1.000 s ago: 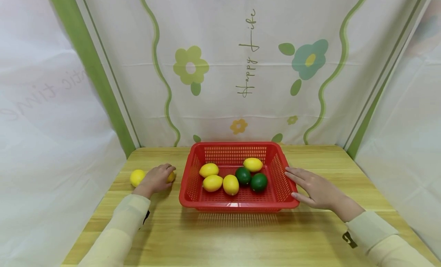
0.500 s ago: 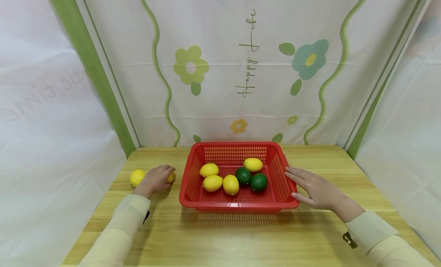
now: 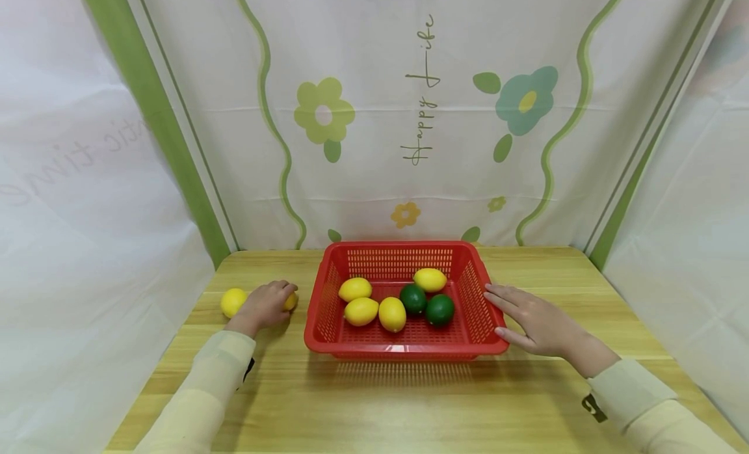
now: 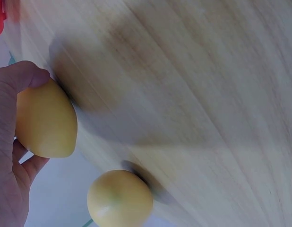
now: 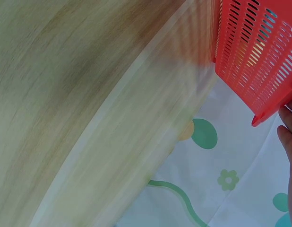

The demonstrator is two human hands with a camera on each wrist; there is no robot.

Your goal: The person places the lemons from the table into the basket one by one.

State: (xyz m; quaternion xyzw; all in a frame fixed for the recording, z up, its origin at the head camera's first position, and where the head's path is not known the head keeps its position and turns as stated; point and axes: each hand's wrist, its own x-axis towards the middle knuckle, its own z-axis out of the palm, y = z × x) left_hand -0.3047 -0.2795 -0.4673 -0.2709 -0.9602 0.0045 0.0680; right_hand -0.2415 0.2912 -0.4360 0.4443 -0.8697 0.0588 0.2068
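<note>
On the left of the wooden table, my left hand [image 3: 266,306] grips a lemon [image 4: 47,118] between thumb and fingers. A second lemon [image 3: 234,302] lies just left of that hand. In the middle stands a red plastic basket [image 3: 404,348] with slotted walls. Several yellow lemons [image 3: 361,311] lie in it, along with two dark green limes [image 3: 439,309]. My right hand [image 3: 544,324] touches the basket's right rim with its fingers extended. Only part of the right hand shows at the edge of the right wrist view.
The wooden table [image 3: 374,408] runs back to a white curtain [image 3: 374,174] printed with flowers and lettering. More white sheeting [image 3: 88,246] hangs on the left side, and likewise on the right.
</note>
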